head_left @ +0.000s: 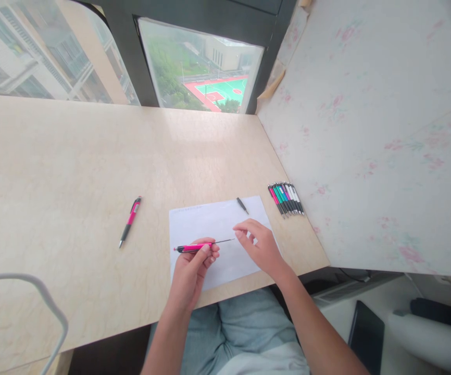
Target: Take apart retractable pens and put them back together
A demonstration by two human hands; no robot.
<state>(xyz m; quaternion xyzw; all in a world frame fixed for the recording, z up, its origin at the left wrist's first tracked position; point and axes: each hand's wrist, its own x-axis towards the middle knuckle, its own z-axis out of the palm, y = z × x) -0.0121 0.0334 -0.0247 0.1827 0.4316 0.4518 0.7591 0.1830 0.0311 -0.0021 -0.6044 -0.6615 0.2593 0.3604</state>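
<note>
My left hand (194,263) is closed around the barrel of a pink ballpoint pen (196,247). Its front grip is off, and a thin dark refill (223,241) sticks out to the right. My right hand (260,245) hovers by the refill's tip, thumb and index finger pinched together; whatever is between them, if anything, is too small to make out. Both hands are over a white sheet of paper (217,216). A black pen grip section (242,205) lies near the sheet's upper right corner, apart from both hands.
A whole pink and black pen (130,221) lies to the left on the wooden desk (73,172). Several pens (286,199) in different colours form a row by the papered wall (366,130). A grey cable (49,297) curves over the desk's left front. A window stands behind.
</note>
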